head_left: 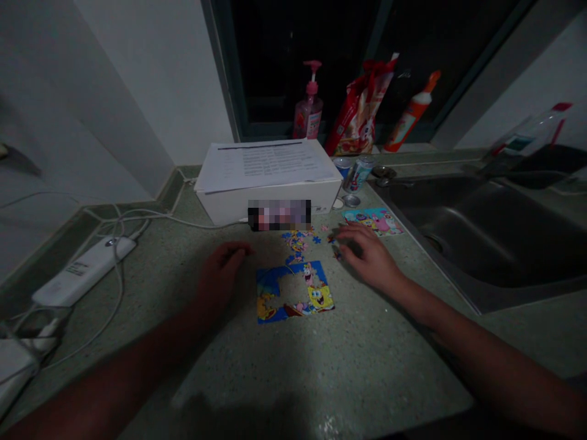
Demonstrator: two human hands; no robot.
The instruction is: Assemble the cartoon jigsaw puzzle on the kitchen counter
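A partly assembled cartoon jigsaw puzzle (295,291) lies on the speckled counter (293,366), with a gap in its middle. Loose puzzle pieces (300,238) are scattered just behind it. My left hand (223,269) rests on the counter left of the puzzle, fingers curled loosely, nothing visible in it. My right hand (367,253) lies to the right of the loose pieces, fingertips touching a small piece (336,249) on the counter. A picture card (373,220) with the same cartoon lies behind my right hand.
A white box (270,189) with papers on top stands behind the pieces. Two cans (358,174) sit beside it. A steel sink (481,238) is on the right. A power strip (85,269) with cables lies at left. A pump bottle (309,110) and a bag (360,113) stand on the sill.
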